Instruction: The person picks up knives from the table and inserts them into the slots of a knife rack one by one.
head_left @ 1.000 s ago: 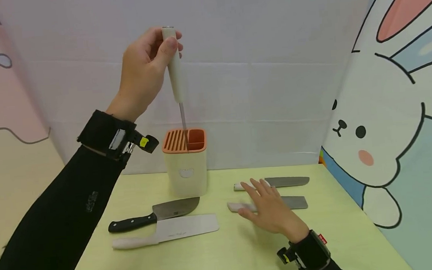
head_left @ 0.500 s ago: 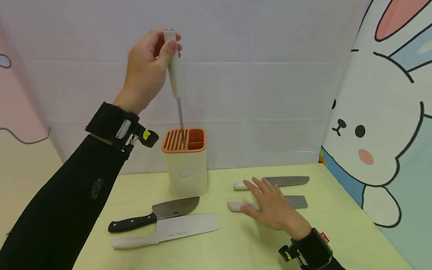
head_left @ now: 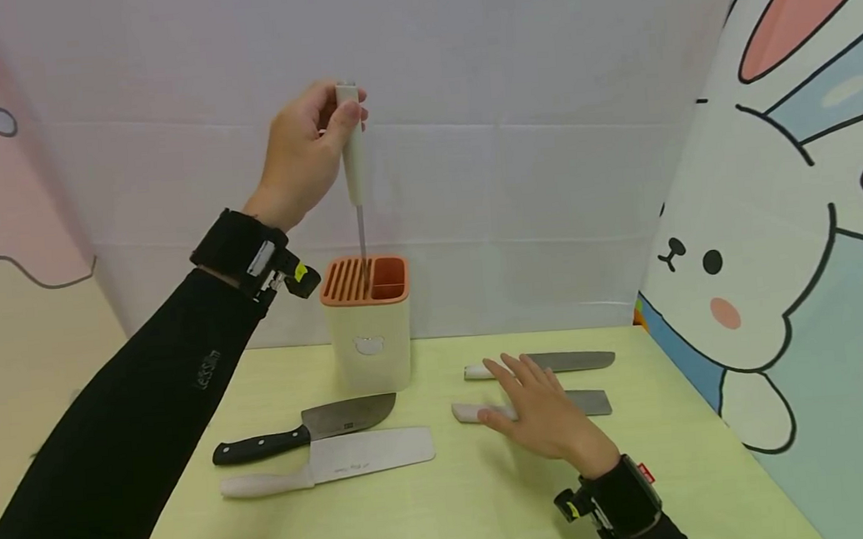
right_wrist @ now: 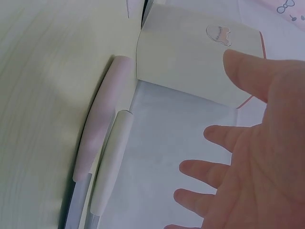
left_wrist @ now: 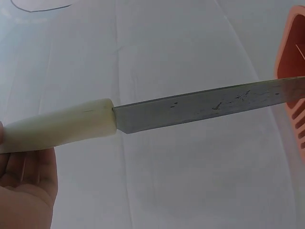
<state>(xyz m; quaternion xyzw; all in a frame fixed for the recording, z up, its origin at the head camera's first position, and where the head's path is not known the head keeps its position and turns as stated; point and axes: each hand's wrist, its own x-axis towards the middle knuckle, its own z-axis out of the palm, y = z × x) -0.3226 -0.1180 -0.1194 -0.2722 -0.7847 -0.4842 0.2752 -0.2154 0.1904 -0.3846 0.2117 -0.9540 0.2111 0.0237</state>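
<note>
My left hand [head_left: 306, 149] grips the cream handle of a kitchen knife [head_left: 353, 162], its thumb along the handle near the end. The blade points down, its lower end overlapping the slotted side of the knife holder's orange top [head_left: 345, 282]. In the left wrist view the marked blade [left_wrist: 200, 106] reaches the orange rim [left_wrist: 283, 52]. My right hand [head_left: 547, 424] hovers with spread fingers over two pale-handled knives, a rear one [head_left: 573, 361] and a square-ended one [head_left: 589, 403]. Their handles [right_wrist: 112, 160] lie beyond the fingers in the right wrist view.
The holder has a cream body [head_left: 371, 366] and stands at the table's back, before a white wall covering. Front left lie a black-handled knife [head_left: 263, 446] and a white-handled cleaver [head_left: 373, 454], blades pointing right. A rabbit-print sheet [head_left: 763, 280] borders the right side.
My left hand has come down and slightly right with the knife. The blade's lower end has shifted from the divider beside the compartments to the slots. My right hand has barely moved.
</note>
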